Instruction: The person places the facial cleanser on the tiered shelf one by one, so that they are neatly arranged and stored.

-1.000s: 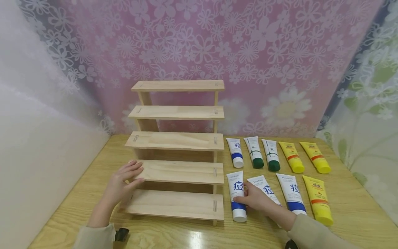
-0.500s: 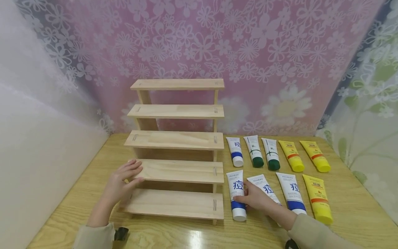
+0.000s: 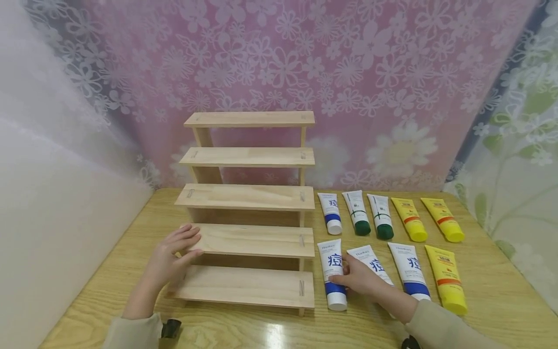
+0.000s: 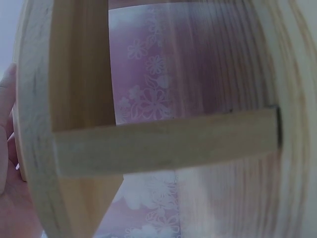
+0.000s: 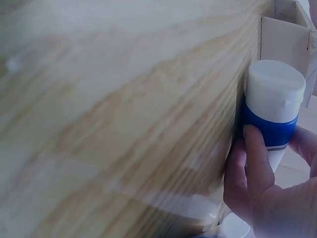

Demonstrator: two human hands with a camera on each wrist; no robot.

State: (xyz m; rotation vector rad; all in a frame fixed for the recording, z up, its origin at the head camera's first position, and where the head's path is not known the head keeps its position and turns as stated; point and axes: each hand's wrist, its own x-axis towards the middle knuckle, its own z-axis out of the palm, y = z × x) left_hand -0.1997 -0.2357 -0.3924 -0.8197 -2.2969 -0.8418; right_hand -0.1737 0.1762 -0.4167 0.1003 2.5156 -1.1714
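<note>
At lower centre, a blue-and-white tube is gripped by the right hand; the wooden stepped rack is touched by the left hand's nearly straight fingers.

A big blue sign, 痘, stood on the blue and white tube by the right hand. The same sign showed on the small blue tube behind. The smaller words were too tiny to read.
</note>
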